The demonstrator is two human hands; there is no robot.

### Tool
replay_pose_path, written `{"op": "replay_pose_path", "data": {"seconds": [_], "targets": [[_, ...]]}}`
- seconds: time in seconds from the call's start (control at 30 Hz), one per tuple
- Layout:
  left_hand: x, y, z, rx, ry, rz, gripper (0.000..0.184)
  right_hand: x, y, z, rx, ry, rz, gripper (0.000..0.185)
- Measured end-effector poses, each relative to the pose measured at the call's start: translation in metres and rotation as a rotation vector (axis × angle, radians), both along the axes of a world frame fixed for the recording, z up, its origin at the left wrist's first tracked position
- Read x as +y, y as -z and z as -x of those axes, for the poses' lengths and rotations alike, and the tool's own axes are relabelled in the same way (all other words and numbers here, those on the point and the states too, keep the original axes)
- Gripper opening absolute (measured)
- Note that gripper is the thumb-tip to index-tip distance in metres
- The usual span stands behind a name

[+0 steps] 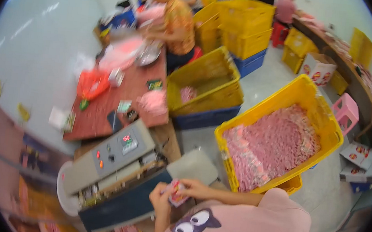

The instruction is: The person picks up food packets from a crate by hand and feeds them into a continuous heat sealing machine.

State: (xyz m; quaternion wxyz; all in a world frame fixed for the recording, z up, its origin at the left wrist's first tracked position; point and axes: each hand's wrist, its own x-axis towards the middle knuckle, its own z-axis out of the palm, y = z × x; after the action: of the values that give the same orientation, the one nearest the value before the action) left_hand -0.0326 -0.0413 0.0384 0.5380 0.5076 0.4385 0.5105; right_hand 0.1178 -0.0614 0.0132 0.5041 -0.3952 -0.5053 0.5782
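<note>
Packet: between both hands
Left hand: fingers curled round one side
Right hand: pinching the other

Head-worn wide view, facing forward and down, fingers near
</note>
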Motion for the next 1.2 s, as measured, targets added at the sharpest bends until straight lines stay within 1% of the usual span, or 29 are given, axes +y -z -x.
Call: {"op": "replay_pose_path", "data": {"seconds": [0.03,0.07,0.1,0.13,0.17,0.2,0.23,0.27,0.3,0.33,0.4,0.47,0.5,0.67,0.77,0.97,1.03,1.1,1.17,1.2], "targets": [[0.0,0.003,-0.003,-0.017,0.008,0.037,0.006,-0.003,0.019,-0.006,-0.186,-0.006,-0.03,0.025],[0.0,0.006,-0.01,0.013,-0.001,0.123,0.006,-0.004,0.026,-0.009,-0.139,0.053,0.052,0.029],[0.0,0.008,-0.018,-0.002,-0.02,0.166,0.009,-0.004,0.014,-0.013,-0.103,0.103,0.146,0.029],[0.002,0.009,-0.03,-0.07,-0.059,0.208,0.011,0.002,0.012,-0.024,-0.323,0.113,0.138,0.027],[0.005,0.014,-0.028,-0.026,-0.024,0.306,0.013,0.009,0.007,-0.026,-0.198,0.117,0.139,0.025],[0.008,0.032,-0.026,-0.017,-0.021,0.326,0.011,0.014,0.005,-0.027,-0.073,0.143,0.141,0.024],[0.011,0.035,-0.025,-0.02,0.016,0.362,0.01,0.019,0.009,-0.03,-0.115,0.125,0.175,0.023],[0.014,0.035,-0.026,-0.036,-0.003,0.382,0.01,0.024,0.013,-0.034,-0.16,0.119,0.203,0.022],[0.018,0.034,-0.029,-0.055,-0.016,0.397,0.01,0.027,0.019,-0.037,-0.155,0.098,0.268,0.019],[0.024,0.038,-0.027,-0.05,-0.046,0.428,0.009,0.029,0.021,-0.039,-0.157,0.096,0.268,0.019],[0.032,0.034,-0.028,-0.083,-0.05,0.49,0.008,0.033,0.025,-0.039,-0.079,0.101,0.288,0.017],[0.037,0.035,-0.031,-0.065,-0.047,0.489,0.01,0.039,0.024,-0.04,-0.069,0.114,0.334,0.017],[0.039,0.035,-0.032,-0.048,-0.035,0.489,0.011,0.043,0.026,-0.04,-0.02,0.121,0.317,0.017],[0.053,0.046,-0.028,-0.12,-0.107,0.53,0.014,0.056,0.026,-0.034,0.011,0.117,0.371,0.018],[0.058,0.053,-0.021,-0.123,-0.147,0.539,0.013,0.065,0.029,-0.027,-0.036,0.101,0.359,0.019],[0.058,0.05,0.001,-0.178,-0.236,0.515,0.012,0.074,0.032,-0.008,-0.114,0.055,0.302,0.022],[0.056,0.047,0.012,-0.181,-0.277,0.515,0.012,0.073,0.026,-0.005,-0.174,-0.041,0.34,0.023],[0.054,0.05,0.027,-0.163,-0.306,0.492,0.014,0.067,0.023,-0.003,-0.199,-0.058,0.357,0.024],[0.049,0.059,0.046,-0.1,-0.369,0.436,0.017,0.057,0.023,-0.006,-0.183,-0.144,0.382,0.024],[0.045,0.053,0.054,-0.076,-0.385,0.439,0.018,0.051,0.021,-0.01,-0.232,-0.162,0.378,0.024]]}}
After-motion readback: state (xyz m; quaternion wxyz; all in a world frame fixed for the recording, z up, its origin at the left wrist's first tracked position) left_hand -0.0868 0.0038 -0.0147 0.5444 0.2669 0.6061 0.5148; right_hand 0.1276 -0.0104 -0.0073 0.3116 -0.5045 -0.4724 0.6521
